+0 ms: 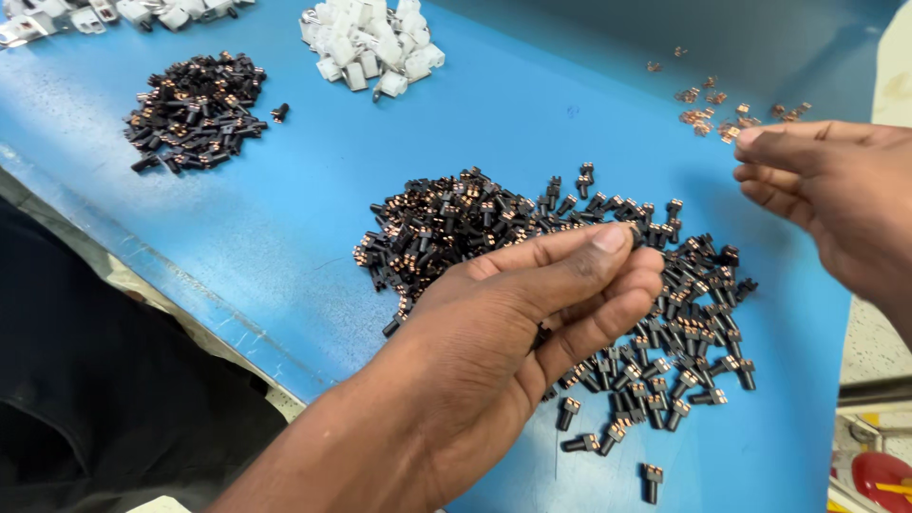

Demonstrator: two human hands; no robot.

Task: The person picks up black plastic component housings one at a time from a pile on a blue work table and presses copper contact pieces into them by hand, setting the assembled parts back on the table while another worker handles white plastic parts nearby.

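Head view: looks down on a blue surface (285,237) strewn with sorted heaps of small parts.
Left hand (513,323): hovers over the big heap, fingers curled toward the thumb, pinching what looks like one small black part at the fingertips (the part itself is mostly hidden, so I cannot be sure of it).
Right hand (836,190): raised at the right edge above the surface, fingers loosely bent and slack; nothing shows in it.
Large pile of black parts (655,313): black plastic pieces with copper-coloured contacts, spread loosely in the middle of the surface, directly under and around the left hand.
Copper clips (712,109): a thin scatter of tiny bare metal pieces, far right, just beside the right hand's fingertips.
Smaller black pile (195,109): similar black parts with copper tips, far left, well apart from both hands.
White parts (370,43): a heap of white plastic housings at the top middle; more white pieces (123,14) lie at the top left corner.
Progress, as a judgement: the large pile is the bulk and the smaller one modest, so much handling seems left.
Containers: none in view; every heap lies loose on the surface.
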